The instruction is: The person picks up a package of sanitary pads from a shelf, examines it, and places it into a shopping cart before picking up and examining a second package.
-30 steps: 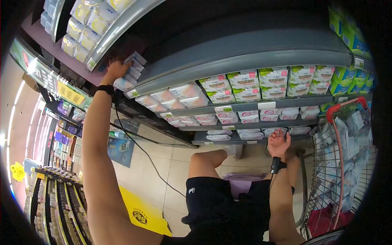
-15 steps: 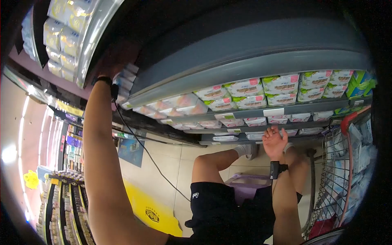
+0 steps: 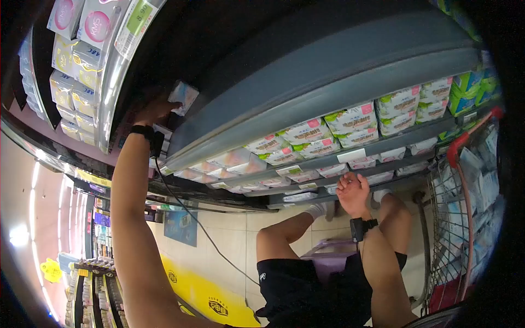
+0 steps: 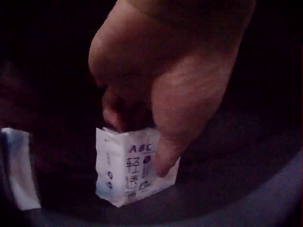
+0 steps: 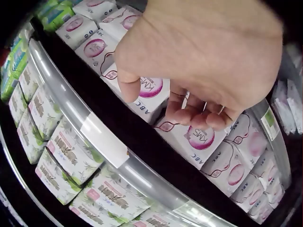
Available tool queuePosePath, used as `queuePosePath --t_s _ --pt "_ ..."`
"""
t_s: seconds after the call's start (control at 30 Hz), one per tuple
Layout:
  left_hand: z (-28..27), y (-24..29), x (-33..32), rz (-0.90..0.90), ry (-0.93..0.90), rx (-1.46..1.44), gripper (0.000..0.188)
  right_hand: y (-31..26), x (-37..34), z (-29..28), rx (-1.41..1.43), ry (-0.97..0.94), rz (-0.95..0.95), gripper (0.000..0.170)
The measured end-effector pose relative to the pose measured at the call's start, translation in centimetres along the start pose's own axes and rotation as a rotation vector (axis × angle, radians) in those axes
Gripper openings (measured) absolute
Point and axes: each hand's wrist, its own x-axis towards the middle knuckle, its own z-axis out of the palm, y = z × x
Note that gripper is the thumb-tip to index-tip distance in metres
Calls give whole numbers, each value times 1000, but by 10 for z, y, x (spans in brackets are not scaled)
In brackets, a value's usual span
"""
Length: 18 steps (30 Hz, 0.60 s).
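Note:
My left hand (image 3: 156,109) reaches onto the dark grey shelf at upper left. Its thumb and fingers pinch a small white ABC sanitary pad pack (image 4: 137,165), which stands upright close over the shelf in the left wrist view. Another white pack (image 4: 21,168) stands to its left, partly cut off by the frame edge. My right hand (image 3: 354,194) hangs palm up above my lap, fingers loosely curled, holding nothing. In the right wrist view, pink-and-white packs (image 5: 232,172) on a shelf show behind those fingers.
Lower shelves hold green-and-white packs (image 3: 350,123). A shopping cart (image 3: 470,208) full of pale blue-white packs stands at right. Yellow and white packs (image 3: 71,95) fill the shelf at upper left. A black cable (image 3: 210,235) runs from the left wrist past a purple stool (image 3: 331,262).
The left hand has moved from a row of packs at the shelf's left end and now pinches a single pack over the shelf. The right hand stays idle; the head view has shifted.

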Motion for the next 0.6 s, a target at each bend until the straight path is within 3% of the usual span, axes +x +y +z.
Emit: queuePosePath --t_s 0.17,0.27,0.37,0.43,0.53,0.6 --pt "5 21 13 -120 -114 -113 72 14 -1 -17 -19 58 29 33" --pt "8 50 0 73 62 54 73 17 -5 -20 -48 84 18 32" --pt "10 93 -47 468 521 -85 61 20 -13 -14 -66 116 14 30" --pt "-30 156 -108 555 367 -378 43 18 -16 -14 -93 121 -13 30" --pt "-59 212 -190 1219 862 -176 35 14 -27 -20 -115 143 -27 30" --pt "-51 224 -239 1363 1079 -221 28 11 -36 -13 -79 215 -23 29"
